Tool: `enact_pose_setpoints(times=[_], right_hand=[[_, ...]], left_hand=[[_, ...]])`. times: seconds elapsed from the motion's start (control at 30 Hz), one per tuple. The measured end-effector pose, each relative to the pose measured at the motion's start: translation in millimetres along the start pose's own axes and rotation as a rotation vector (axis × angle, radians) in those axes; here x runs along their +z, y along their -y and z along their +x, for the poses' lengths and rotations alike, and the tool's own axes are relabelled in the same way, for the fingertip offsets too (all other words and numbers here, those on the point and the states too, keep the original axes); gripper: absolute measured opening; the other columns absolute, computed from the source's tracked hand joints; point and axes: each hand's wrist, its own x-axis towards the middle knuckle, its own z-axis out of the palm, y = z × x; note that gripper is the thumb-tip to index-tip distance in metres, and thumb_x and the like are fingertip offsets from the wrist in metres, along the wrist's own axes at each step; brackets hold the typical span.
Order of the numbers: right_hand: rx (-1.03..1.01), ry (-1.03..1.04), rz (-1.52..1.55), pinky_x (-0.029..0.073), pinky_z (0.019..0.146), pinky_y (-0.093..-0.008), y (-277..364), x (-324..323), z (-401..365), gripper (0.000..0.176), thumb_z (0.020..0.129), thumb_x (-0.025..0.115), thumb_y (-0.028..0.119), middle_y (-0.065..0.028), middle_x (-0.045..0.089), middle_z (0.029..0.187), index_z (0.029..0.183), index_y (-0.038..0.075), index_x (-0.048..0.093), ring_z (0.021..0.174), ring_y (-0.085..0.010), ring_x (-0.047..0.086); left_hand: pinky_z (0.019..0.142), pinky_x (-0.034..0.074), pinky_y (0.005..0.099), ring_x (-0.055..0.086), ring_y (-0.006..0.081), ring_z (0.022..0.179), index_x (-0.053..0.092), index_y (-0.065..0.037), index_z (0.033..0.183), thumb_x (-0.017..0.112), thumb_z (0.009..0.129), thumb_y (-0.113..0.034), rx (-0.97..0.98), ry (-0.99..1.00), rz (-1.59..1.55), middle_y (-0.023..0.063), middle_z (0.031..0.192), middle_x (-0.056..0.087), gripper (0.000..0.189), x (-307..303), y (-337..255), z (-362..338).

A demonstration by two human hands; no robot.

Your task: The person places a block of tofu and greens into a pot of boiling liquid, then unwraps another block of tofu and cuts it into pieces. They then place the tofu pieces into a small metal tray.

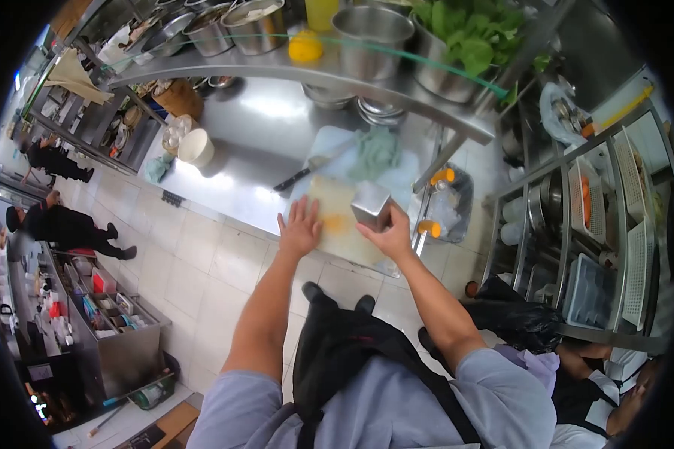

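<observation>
My left hand (301, 230) lies flat with fingers spread at the left edge of a pale cutting board (352, 243). In my right hand (389, 238) is a tall, four-sided shiny metal box (371, 203), gripped near its lower end above the right part of the board. Its underside is hidden, so its exact kind does not show. An orange-yellow smear (338, 223) marks the board between my hands. Beyond it, a knife (299, 178) with a black handle and a crumpled green cloth (377, 152) rest on a second, bluish-white board (335, 142).
A steel shelf (292, 73) with pots, a lemon-yellow fruit (305, 46) and leafy greens (479, 34) spans the counter's back. A white tub (195, 148) stands left. Orange-capped bottles (429, 228) are at the right. Other people (64, 228) stand left and sit lower right.
</observation>
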Motion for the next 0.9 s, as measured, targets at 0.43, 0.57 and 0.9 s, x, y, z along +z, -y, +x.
enact_pose_setpoints(times=[0.43, 0.57, 0.9], right_hand=[[0.005, 0.102, -0.103, 0.051, 0.071, -0.0342, -11, -4, 7, 0.046, 0.07, 0.092, 0.023, -0.0118, 0.065, 0.085, 0.097, 0.0, 0.065, 0.075, -0.0227, 0.063], [0.005, 0.078, -0.02, 0.051, 0.072, -0.0341, -4, -4, 15, 0.045, 0.07, 0.092, 0.023, -0.0119, 0.066, 0.084, 0.097, 0.0, 0.064, 0.076, -0.0211, 0.063], [0.051, 0.196, -0.131, 0.053, 0.075, -0.0358, -33, 1, -1, 0.049, 0.069, 0.092, 0.021, -0.0122, 0.067, 0.091, 0.104, -0.001, 0.066, 0.081, -0.0259, 0.066]], left_hand=[[0.116, 0.031, 0.0645, 0.038, 0.0343, 0.149, 0.045, -0.022, 0.154, 0.052, 0.102, -0.026, -0.014, -0.045, -0.039, 0.0124, 0.163, 0.039, 0.053, -31, -12, 19], [0.108, 0.044, 0.0456, 0.059, 0.0299, 0.129, 0.064, -0.009, 0.135, 0.053, 0.104, -0.023, -0.077, -0.195, -0.905, 0.0121, 0.13, 0.068, 0.037, -41, -17, 47], [0.1, 0.051, 0.0473, 0.061, 0.0333, 0.121, 0.051, -0.01, 0.148, 0.038, 0.11, -0.044, -0.449, 0.478, -1.456, 0.014, 0.137, 0.061, 0.052, -92, -43, 56]])
